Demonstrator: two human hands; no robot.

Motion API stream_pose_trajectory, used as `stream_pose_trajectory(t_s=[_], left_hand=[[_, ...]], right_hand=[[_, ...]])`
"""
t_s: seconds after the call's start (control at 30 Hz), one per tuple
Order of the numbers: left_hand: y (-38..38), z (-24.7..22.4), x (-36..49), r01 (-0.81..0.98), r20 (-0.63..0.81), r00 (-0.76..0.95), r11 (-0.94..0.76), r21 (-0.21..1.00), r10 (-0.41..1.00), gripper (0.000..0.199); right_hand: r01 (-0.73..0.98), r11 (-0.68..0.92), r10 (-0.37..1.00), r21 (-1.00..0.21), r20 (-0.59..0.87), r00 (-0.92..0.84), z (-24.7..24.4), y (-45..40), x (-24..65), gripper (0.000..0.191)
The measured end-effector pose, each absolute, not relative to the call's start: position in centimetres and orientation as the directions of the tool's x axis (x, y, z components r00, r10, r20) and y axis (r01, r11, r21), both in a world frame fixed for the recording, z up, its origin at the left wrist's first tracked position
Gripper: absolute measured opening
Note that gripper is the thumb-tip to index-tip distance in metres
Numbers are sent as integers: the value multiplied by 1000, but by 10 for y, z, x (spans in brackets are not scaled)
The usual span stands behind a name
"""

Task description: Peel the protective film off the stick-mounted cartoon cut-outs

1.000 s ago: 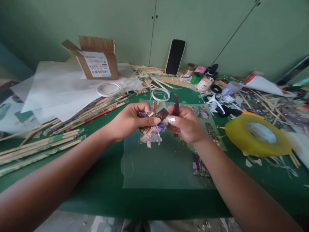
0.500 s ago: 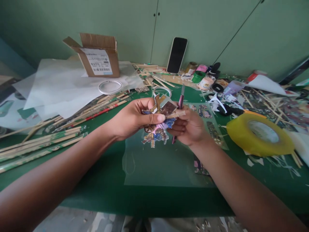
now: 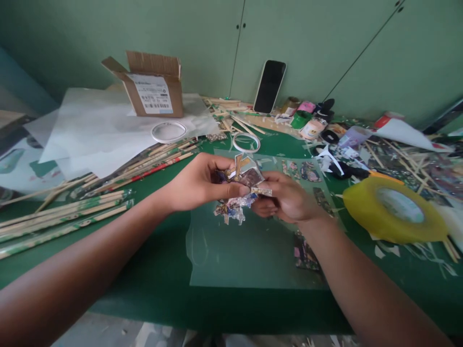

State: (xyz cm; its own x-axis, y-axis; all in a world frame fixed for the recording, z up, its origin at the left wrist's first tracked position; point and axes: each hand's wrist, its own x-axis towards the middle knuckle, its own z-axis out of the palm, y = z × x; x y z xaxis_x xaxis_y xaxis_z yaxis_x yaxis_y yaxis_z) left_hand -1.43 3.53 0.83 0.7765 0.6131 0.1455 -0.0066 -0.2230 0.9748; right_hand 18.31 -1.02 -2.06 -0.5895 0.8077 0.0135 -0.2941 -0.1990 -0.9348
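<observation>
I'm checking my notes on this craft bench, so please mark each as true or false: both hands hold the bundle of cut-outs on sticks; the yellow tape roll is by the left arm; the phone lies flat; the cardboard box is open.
1. Both the left hand and right hand hold the bundle of cut-outs on sticks. True.
2. The yellow tape roll is by the left arm. False: it lies right of the right hand.
3. The phone lies flat. False: it leans against the wall.
4. The cardboard box is open. True.

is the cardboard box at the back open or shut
Open: the cardboard box has its flaps standing up and out at the top.
</observation>
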Motion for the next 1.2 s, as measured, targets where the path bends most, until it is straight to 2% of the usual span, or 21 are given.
stream_pose_trajectory(t_s=[0.23,0.43,0.53,0.6,0.67,0.77,0.83,1.0,1.2], left_hand=[[32,12,-16,79,110,797,-282,956,594,13],[32,14,-16,129,88,809,-321,938,582,13],[32,13,-17,149,90,822,-365,919,562,15],[31,12,-17,141,125,817,-405,904,563,17],[29,11,-17,96,226,794,-484,870,564,15],[27,9,-16,2,415,735,-613,790,537,7],[27,9,-15,-23,471,708,-649,760,526,5],[28,9,-15,-41,435,716,-588,808,547,4],[24,8,-13,-60,355,708,-449,892,610,5]], right_hand=[[-255,-172,805,-952,13,-593,-22,-9,183,11],[-180,-51,766,-982,77,-638,-21,-10,184,14],[-163,15,805,-987,109,-584,-21,-11,182,13],[-169,65,847,-984,144,-512,-20,-12,179,16],[-206,84,881,-975,169,-441,-18,-14,174,18],[-315,25,920,-949,145,-363,-17,-16,166,18],[-368,-24,940,-929,104,-324,-16,-18,161,18],[-433,-99,964,-896,22,-266,-13,-22,154,16],[-474,-170,962,-864,-41,-269,-7,-27,149,26]])
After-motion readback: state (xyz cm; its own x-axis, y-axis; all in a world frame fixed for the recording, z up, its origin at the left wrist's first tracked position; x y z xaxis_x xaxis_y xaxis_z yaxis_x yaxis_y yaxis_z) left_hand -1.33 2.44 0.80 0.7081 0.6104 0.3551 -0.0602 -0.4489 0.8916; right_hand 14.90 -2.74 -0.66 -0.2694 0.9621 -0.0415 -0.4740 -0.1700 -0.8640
